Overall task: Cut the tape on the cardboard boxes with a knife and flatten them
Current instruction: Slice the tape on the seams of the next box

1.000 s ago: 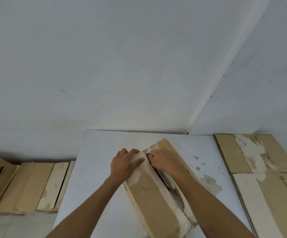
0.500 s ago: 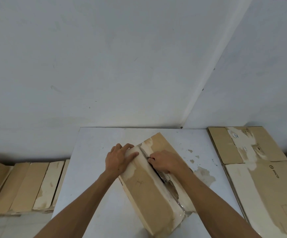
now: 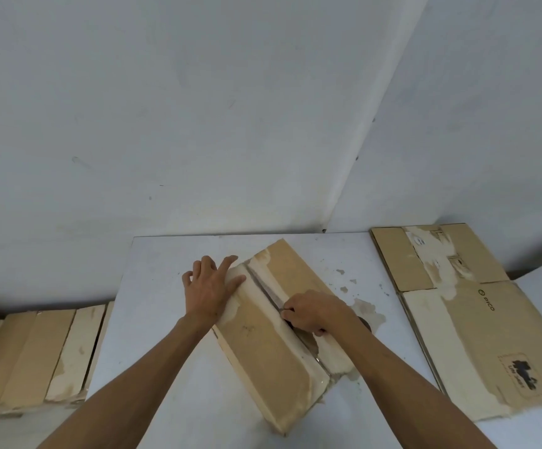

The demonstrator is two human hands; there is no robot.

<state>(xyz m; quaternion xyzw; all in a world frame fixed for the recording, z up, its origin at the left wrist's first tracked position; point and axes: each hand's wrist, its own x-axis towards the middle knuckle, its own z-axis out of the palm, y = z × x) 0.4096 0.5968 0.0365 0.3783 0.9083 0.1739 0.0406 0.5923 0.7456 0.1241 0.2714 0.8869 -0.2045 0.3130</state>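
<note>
Mid-cut on the cardboard box [image 3: 264,338] at lower centre: left hand [image 3: 209,291] spread flat on its top, right hand [image 3: 311,311] gripping the knife [image 3: 271,294] in the centre seam. Flattening still ahead; flattened boxes [image 3: 476,322] at right.

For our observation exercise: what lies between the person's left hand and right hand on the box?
In the head view, the left hand and right hand are separated by the cardboard box flap and its centre seam, with a blade-like strip along it.
</note>
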